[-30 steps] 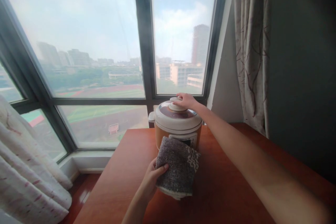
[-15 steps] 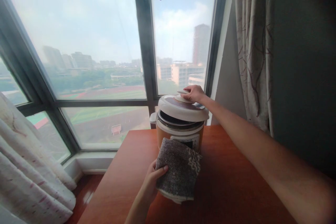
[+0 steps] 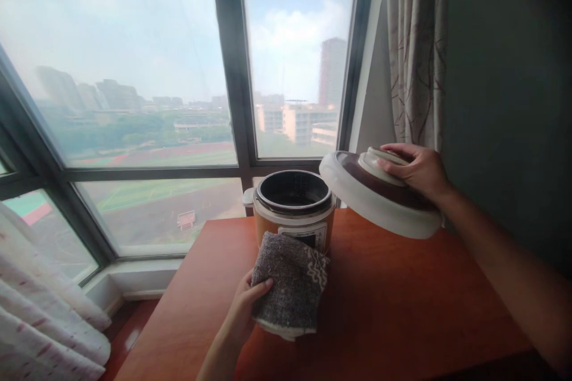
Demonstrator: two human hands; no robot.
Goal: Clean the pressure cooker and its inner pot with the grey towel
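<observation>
Rice cooker (image 3: 295,219) stands upright nr far edge of the surface (image 3: 379,297), approx 12 o'clock from the person, lid off, dark inner pot (image 3: 292,183) showing; white side handle (image 3: 248,197) sticks out at cooker's 9 o'clock. R hand (image 3: 422,169) has its grip closed round the knob (image 3: 373,161) of the lid (image 3: 379,205), thumb nr side, fingers over the far side. Lid is up in the air at cooker's 3 o'clock, tilted, high edge at 10, low edge at 4; can't tell if it touches the cooker's rim. L hand (image 3: 250,297) has its grip pinched shut on L edge of a folded grey cloth (image 3: 286,286) w/ pale pattern, thumb on front. Cloth is at cooker's 6 o'clock, partly hiding the front panel (image 3: 290,231). Window (image 3: 290,41) behind, 12 o'clock.
</observation>
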